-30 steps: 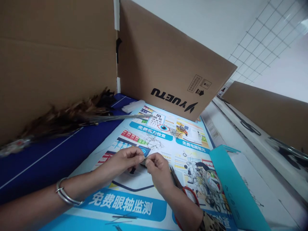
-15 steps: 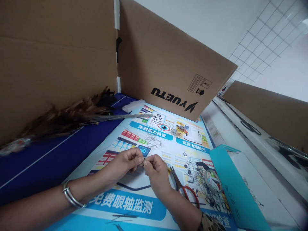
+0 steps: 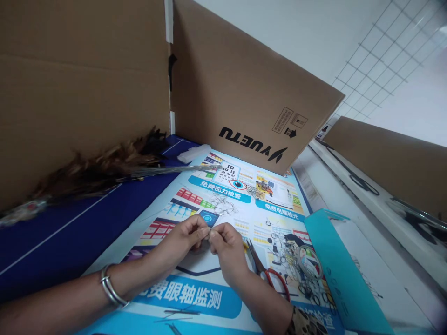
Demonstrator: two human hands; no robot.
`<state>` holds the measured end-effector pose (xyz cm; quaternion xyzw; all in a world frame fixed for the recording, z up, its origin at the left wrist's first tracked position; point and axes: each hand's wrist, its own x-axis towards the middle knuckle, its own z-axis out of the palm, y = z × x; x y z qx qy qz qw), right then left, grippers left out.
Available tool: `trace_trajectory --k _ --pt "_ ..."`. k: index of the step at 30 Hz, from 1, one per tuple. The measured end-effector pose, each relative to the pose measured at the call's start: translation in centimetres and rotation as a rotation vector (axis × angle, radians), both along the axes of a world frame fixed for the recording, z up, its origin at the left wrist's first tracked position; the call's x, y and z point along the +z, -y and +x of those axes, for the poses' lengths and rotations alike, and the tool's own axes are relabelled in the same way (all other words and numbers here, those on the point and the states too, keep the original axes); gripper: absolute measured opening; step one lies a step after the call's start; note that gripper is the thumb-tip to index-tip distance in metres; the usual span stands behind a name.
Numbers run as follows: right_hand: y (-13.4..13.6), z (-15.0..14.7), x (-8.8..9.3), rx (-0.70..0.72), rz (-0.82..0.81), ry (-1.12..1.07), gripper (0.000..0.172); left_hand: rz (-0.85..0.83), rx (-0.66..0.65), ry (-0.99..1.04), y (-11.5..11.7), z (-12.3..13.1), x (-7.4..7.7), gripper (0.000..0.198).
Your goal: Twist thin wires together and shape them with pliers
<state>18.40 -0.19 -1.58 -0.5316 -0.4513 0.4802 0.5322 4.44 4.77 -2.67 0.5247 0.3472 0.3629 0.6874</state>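
My left hand [image 3: 190, 233] and my right hand [image 3: 225, 242] meet fingertip to fingertip above the printed poster [image 3: 206, 263]. Both are closed in a pinch. Whatever lies between the fingertips is too small to name. Just right of my right hand lie scissors [image 3: 270, 275] with red and black handles, blades pointing away. Farther right, a pile of small rings and wire loops [image 3: 303, 279] spreads over the poster, with a roll of clear tape [image 3: 310, 262] among it. Several thin dark wire pieces [image 3: 181, 312] lie near the front edge.
A feather bundle [image 3: 94, 167] with long thin wires [image 3: 174, 170] lies at the left. Tangled fine wire [image 3: 223, 204] sits beyond my hands. Cardboard panels [image 3: 244, 88] stand behind and at the left. A turquoise box flap [image 3: 344, 270] borders the right side.
My left forearm and its bracelets have shifted slightly to the right. The pinched fingertips of both hands have barely moved, and the objects around them stay put.
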Motion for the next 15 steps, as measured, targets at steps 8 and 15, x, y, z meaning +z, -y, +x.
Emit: trace_trajectory --k 8,15 --pt "-0.5 0.6 0.2 0.1 -0.071 -0.081 0.032 0.035 -0.05 -0.021 -1.2 -1.0 0.3 0.031" --pt "-0.5 0.6 0.1 0.112 -0.095 -0.026 0.022 0.099 -0.08 -0.073 -1.5 -1.1 0.2 0.031"
